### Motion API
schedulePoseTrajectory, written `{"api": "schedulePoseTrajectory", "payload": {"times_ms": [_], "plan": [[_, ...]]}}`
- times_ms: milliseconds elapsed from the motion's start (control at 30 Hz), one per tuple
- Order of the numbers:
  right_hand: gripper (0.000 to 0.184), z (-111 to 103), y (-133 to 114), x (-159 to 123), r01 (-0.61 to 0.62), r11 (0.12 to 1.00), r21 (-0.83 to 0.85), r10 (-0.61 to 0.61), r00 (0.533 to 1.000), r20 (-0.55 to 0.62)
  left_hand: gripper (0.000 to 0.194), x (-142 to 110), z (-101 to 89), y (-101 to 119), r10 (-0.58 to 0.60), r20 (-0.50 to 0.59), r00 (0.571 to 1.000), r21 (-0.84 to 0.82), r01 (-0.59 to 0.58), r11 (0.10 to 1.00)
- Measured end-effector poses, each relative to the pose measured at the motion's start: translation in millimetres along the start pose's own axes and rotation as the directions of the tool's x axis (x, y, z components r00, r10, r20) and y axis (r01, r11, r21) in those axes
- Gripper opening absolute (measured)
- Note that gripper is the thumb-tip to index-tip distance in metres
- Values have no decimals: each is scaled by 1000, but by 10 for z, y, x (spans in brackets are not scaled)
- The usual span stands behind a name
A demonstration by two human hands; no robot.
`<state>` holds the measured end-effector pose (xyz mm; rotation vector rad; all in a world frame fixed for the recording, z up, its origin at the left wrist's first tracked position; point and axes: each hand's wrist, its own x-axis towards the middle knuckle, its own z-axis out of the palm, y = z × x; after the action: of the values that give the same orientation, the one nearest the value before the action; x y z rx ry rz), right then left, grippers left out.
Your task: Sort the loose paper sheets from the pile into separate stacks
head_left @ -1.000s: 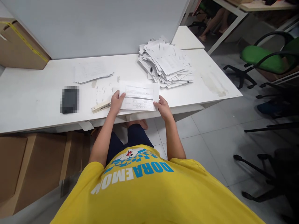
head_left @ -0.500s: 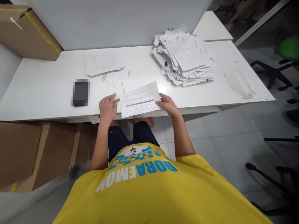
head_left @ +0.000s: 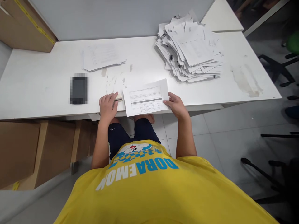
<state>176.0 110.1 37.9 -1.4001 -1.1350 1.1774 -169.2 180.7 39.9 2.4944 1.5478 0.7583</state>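
Observation:
My left hand [head_left: 108, 105] rests at the table's front edge, its fingers closed over a small cream stapler [head_left: 119, 98] with a dark metal strip. Most of the stapler is hidden under the hand. Just to its right, a printed white form [head_left: 146, 98] slants over the table edge; it looks like a couple of sheets together. My right hand [head_left: 176, 105] pinches the form's right edge, thumb on top and fingers beneath.
A tall, uneven stack of papers [head_left: 191, 49] stands at the back right of the white table [head_left: 140, 49]. A thin paper pile [head_left: 102, 56] and a blurred dark device [head_left: 79, 89] lie on the left. Cardboard boxes [head_left: 56, 149] stand below left; another box [head_left: 30, 28] sits at the back left corner.
My right hand has moved a little to the right, taking the form with it. A bit more of the stapler shows under my left hand, which stays nearly in place. The view has shifted slightly.

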Motion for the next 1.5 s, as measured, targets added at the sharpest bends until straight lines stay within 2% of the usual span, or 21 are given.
{"api": "schedulePoseTrajectory", "payload": {"times_ms": [233,800,1200,1367,1500], "plan": [[53,67,-46,45,-21,999,-44,22,1000,21,47,7,21,-51,26,-18,1000,-80,-27,996],[53,49,-157,44,-22,995,-94,33,992,119,56,36,69,-12,-7,11,1000,-108,8,994],[52,10,-183,53,-62,994,-88,72,991,115,55,59,-3,47,0,80,997,-156,13,988],[51,10,-184,51,-66,996,-67,74,990,120,58,68,-67,49,14,140,990,-120,3,993],[51,5,-168,43,-71,994,-81,80,990,119,58,61,-86,67,9,144,990,-102,6,995]]}}
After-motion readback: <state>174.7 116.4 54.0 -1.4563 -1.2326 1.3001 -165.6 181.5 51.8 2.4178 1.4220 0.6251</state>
